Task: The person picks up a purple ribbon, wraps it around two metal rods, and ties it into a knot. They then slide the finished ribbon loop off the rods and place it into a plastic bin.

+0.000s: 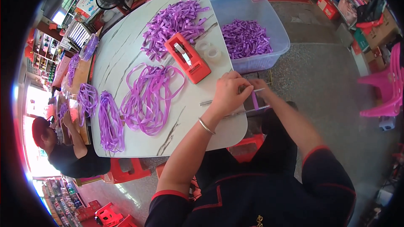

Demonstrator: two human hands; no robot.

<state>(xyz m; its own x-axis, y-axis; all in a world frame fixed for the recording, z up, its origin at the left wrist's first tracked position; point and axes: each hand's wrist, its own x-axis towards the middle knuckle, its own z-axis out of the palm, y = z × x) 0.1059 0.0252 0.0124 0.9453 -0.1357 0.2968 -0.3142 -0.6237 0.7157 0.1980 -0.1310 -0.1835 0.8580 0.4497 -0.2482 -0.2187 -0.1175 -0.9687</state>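
Observation:
At the table's right edge, my left hand (230,90) is closed in a pinch, with a purple ribbon (255,101) at its thumb and fingertips. The ribbon hangs as a short strip between two thin metal rods. One rod (205,103) runs beneath my left hand; the other rod (238,114) lies nearer to me and reaches past the table edge. My right hand (261,86) is close against the left from the right side. Its fingers are mostly hidden and blurred. A red tape dispenser (201,73) stands on the table just beyond my left hand.
Purple ribbon loops (147,120) and a heap of short ribbon pieces (162,23) lie on the marbled table (126,44). Clear tape rolls (213,53) are beside the dispenser. A plastic bin (275,44) holds more pieces. A person (69,155) sits at left; a pink chair (385,86) stands right.

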